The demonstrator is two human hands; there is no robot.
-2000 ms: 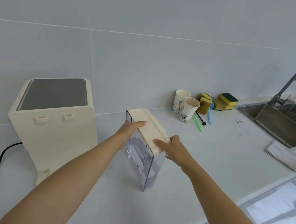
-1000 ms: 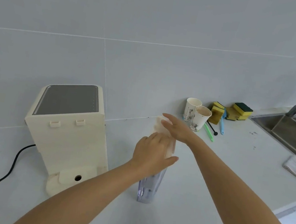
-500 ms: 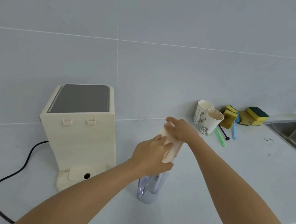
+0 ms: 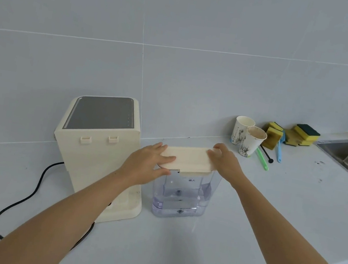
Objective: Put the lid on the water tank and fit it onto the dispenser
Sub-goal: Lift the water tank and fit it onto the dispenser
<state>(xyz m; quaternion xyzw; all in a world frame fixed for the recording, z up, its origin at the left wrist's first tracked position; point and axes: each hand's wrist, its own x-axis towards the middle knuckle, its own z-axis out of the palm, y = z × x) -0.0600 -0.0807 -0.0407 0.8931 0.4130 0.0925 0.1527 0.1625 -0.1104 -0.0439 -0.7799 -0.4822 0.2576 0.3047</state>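
Left hand [image 4: 148,166] and right hand [image 4: 225,162] grip opposite ends of the lid [image 4: 187,159], seated on the water tank [image 4: 181,196] at frame centre; fitting onto the dispenser [image 4: 101,143], centre-left, remains.

Two bare forearms reach in from the lower edge — no sleeves, cuffs or gloves show anywhere along them. The left hand [image 4: 149,164] and the right hand [image 4: 225,162] are uncovered too — short, unpainted nails.
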